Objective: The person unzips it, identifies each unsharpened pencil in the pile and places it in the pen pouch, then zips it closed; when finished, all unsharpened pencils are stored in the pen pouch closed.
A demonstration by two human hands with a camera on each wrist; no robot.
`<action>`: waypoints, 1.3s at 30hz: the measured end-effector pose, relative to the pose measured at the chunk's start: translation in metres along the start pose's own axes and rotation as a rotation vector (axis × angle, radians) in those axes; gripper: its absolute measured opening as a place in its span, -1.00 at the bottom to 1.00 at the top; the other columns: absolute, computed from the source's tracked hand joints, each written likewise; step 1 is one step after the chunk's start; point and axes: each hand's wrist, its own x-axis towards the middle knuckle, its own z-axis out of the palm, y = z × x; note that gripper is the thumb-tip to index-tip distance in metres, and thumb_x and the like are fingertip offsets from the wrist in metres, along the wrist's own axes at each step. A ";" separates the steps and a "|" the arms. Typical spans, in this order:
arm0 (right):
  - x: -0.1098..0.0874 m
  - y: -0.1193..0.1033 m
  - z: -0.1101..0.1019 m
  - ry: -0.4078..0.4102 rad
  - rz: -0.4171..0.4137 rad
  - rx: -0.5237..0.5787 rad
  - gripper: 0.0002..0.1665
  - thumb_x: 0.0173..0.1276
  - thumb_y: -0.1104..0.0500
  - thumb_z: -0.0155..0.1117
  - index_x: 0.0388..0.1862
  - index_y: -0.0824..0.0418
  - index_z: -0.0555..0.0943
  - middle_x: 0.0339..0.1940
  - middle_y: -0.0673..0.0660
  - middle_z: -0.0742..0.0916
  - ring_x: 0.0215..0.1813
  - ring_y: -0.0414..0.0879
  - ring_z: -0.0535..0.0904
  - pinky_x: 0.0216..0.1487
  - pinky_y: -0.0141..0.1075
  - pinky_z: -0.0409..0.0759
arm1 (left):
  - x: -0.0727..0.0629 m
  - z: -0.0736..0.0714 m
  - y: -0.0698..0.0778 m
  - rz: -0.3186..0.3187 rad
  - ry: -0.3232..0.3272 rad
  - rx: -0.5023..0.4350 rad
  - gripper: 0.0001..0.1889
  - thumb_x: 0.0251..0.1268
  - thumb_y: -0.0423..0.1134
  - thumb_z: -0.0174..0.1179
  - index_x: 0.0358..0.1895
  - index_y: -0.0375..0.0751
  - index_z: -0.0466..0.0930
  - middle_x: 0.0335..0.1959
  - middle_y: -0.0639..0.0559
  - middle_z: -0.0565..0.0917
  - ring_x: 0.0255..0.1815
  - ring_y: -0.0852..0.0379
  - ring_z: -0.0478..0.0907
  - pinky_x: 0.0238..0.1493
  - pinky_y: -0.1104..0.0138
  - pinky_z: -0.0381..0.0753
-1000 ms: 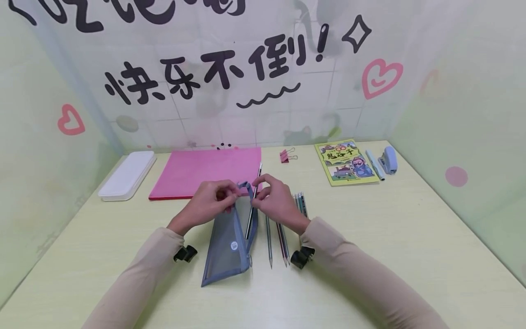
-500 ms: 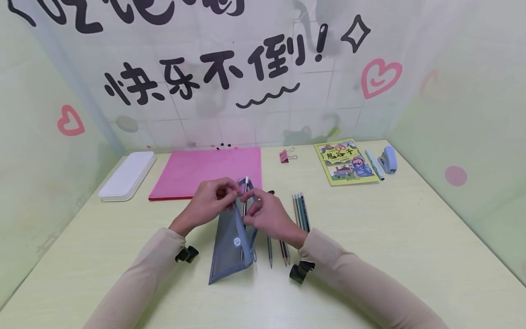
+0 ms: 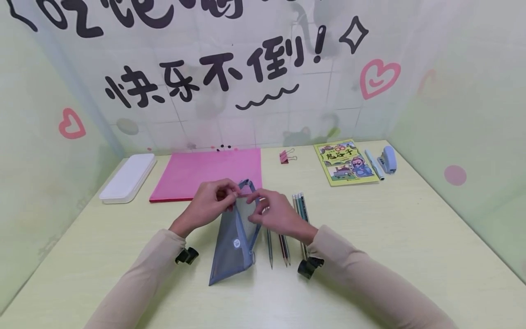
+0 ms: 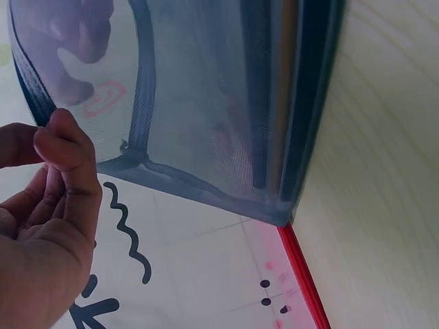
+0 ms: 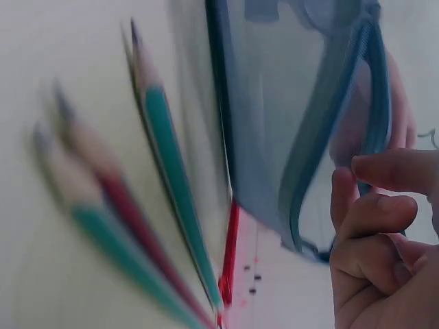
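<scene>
A blue-grey mesh zip pouch (image 3: pixel 230 256) stands tilted above the table, its zipped mouth spread apart. My left hand (image 3: pixel 211 203) pinches one edge of that mouth between thumb and fingers. At the opposite edge is my right hand (image 3: pixel 279 212), fingers loosely bent and no pencil between them; whether it touches the rim is hard to tell. Through the mesh, the left wrist view shows long narrow pencil-like shapes (image 4: pixel 285 103) inside. To the pouch's right lie a green pencil (image 3: pixel 270 251) and a pair of pencils (image 3: pixel 284 251), with several more pencils (image 3: pixel 302 208) partly behind my right wrist.
Behind the pouch lies a pink folder (image 3: pixel 205 171), with a white case (image 3: pixel 128 178) to its left. Along the back are a pink binder clip (image 3: pixel 286 156), a yellow booklet (image 3: pixel 347 163), a light blue pen (image 3: pixel 375 164) and a blue stapler (image 3: pixel 387 160). Walls bound the table.
My right hand has lowered a pencil into the pouch's mouth, let go of it and drawn slightly right. My left hand keeps its hold on the edge.
</scene>
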 end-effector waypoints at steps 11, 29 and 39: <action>-0.018 0.039 -0.059 0.024 0.116 -0.238 -0.69 0.24 0.23 0.41 -0.04 0.24 0.62 -0.40 0.09 0.73 -0.39 -0.11 0.58 -0.32 -0.33 0.51 | 0.000 -0.002 0.000 0.012 -0.002 0.003 -0.88 0.42 -0.35 0.12 -0.15 -0.21 0.67 -0.48 -0.05 0.64 -0.51 0.01 0.59 -0.46 0.36 0.62; -0.018 0.047 -0.054 -0.030 0.089 -0.562 -0.79 0.15 0.27 0.47 -0.26 0.19 0.62 -0.48 0.05 0.71 -0.47 -0.15 0.53 -0.41 -0.37 0.50 | -0.002 -0.002 -0.003 0.022 -0.014 -0.004 -0.92 0.42 -0.36 0.17 -0.15 -0.22 0.66 -0.47 -0.05 0.64 -0.51 0.12 0.58 -0.43 0.35 0.65; -0.018 0.044 -0.046 -0.064 0.132 -0.599 -0.77 0.09 0.24 0.52 -0.34 0.15 0.60 -0.50 0.04 0.64 -0.48 -0.14 0.51 -0.46 -0.36 0.45 | -0.003 -0.002 -0.004 0.016 -0.017 -0.002 -0.92 0.43 -0.34 0.18 -0.14 -0.20 0.66 -0.48 -0.03 0.64 -0.51 0.10 0.58 -0.43 0.36 0.65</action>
